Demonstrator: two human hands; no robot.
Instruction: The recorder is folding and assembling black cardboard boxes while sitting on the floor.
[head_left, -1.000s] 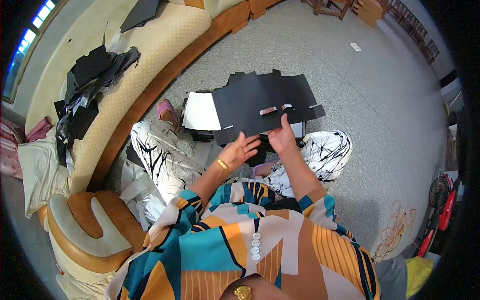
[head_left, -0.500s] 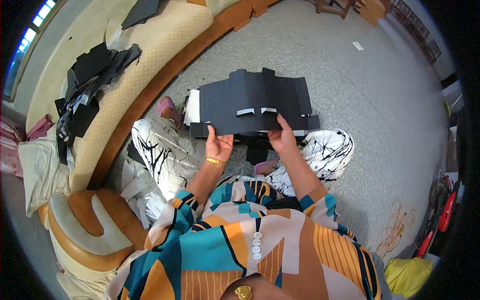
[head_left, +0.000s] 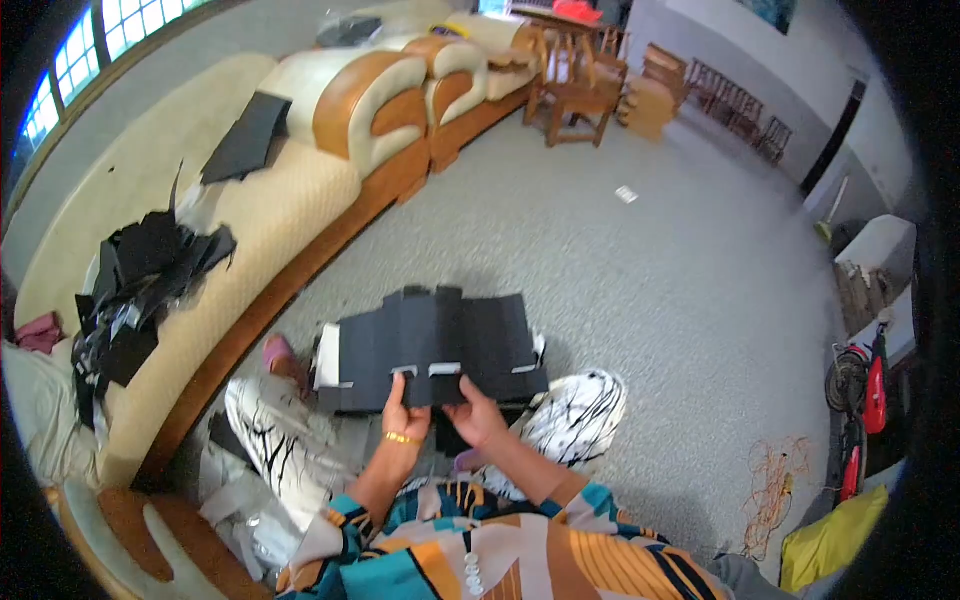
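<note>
I hold a flat black cardboard cut-out [head_left: 440,340] with several flaps and small white tabs, spread out above my knees. My left hand [head_left: 403,415], with a gold bangle at the wrist, grips its near edge from below. My right hand [head_left: 473,415] pinches the same edge just to the right. A white sheet [head_left: 327,358] shows at the left end of the black piece. My legs in black-and-white patterned trousers [head_left: 580,420] lie under it.
A cream and tan sofa [head_left: 250,230] curves along the left, strewn with black cardboard pieces [head_left: 140,270] and one flat black sheet [head_left: 248,135]. Wooden chairs [head_left: 570,85] stand at the far end. Grey carpet [head_left: 650,300] spreads to the right; a yellow bag [head_left: 830,540] lies at lower right.
The view has tilted up, showing more of the room. The black cut-out has been turned and levelled out in front of me, with both hands now at its near edge.
</note>
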